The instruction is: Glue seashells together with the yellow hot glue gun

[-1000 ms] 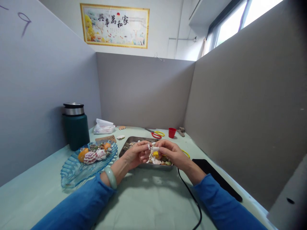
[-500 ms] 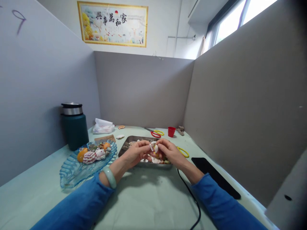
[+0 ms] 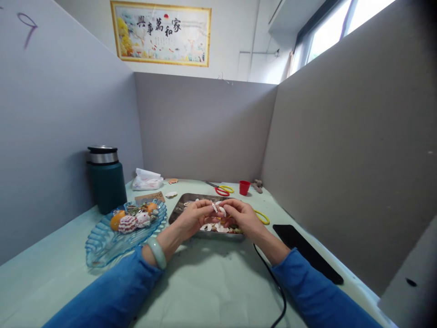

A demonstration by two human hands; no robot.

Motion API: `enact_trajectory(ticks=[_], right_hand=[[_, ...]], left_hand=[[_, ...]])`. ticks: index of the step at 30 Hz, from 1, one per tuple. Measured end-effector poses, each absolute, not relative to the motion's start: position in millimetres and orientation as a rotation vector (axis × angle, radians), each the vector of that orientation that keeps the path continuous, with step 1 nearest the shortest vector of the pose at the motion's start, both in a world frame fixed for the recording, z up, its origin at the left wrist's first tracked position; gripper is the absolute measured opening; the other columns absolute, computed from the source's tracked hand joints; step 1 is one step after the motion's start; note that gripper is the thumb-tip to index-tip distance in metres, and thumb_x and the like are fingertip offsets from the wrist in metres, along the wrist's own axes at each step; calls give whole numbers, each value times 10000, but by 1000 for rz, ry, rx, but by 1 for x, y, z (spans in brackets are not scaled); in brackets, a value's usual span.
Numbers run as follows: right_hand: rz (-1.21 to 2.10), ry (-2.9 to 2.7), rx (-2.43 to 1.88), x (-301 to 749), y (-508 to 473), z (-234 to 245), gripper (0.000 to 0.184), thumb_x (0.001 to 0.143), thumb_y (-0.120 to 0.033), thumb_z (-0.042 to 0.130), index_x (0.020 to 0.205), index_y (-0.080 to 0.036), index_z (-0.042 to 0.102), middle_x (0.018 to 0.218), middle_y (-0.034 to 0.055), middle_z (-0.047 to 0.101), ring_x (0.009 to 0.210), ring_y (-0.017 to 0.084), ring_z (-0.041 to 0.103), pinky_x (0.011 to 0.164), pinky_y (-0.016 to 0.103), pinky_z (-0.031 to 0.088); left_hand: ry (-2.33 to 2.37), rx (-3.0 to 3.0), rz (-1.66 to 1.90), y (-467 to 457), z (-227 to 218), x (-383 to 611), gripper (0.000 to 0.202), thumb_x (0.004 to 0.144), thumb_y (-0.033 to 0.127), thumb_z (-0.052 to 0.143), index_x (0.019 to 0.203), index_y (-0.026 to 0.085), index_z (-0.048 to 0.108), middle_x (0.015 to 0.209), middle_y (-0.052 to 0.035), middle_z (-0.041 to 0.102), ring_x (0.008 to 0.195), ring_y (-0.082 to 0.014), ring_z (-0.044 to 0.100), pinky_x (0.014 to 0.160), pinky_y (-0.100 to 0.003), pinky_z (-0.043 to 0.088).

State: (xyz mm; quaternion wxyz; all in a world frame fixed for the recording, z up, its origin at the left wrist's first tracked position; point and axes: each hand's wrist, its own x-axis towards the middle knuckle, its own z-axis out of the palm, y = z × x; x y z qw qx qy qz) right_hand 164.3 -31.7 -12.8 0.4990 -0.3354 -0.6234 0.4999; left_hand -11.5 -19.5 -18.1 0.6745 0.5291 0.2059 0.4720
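Both hands, left hand (image 3: 197, 217) and right hand (image 3: 241, 216), pinch a small white shell (image 3: 221, 210) between pressed fingers above the steel tray (image 3: 191, 199); no readable labels nearby.

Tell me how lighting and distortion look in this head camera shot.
Head view: the window is blown out white; the wide lens stretches the partition wall; a soft shadow lies on the table under the left hand and right hand; the white shell they pinch is blurry.

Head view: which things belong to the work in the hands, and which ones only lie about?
In hand: left hand, right hand, small white shells pinched between them, metal tray of shells beneath, blue glass dish with shells.
Lying about: green flask, scissors, red cup, tissue bag, black pad, yellow ring.
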Motion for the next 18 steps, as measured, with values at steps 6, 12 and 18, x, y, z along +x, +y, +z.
enact_trajectory(ticks=[6,12,18], right_hand=[[1244,-1520,-800,170,-25,-18,311,758,-392,626,988,-186,665,812,29,662,597,115,619,574,259,522],[1306,-1569,-750,172,-30,-12,347,711,-359,693,1008,-186,652,947,51,656,695,124,623,634,263,514],[1184,-1545,-731,168,-34,-10,313,701,-363,703,951,-191,621,848,15,635,620,106,581,562,241,476]], left_hand=[[501,1121,1114,-22,-13,-10,148,703,181,712,773,100,610,842,-104,695,814,-180,667,714,-253,520],[506,1123,1124,-21,-14,-12,171,693,202,723,770,100,609,821,-98,684,782,-172,662,703,-262,519],[520,1264,1081,-21,-20,-10,212,732,285,690,813,110,602,658,-32,619,563,-118,596,589,-272,505]])
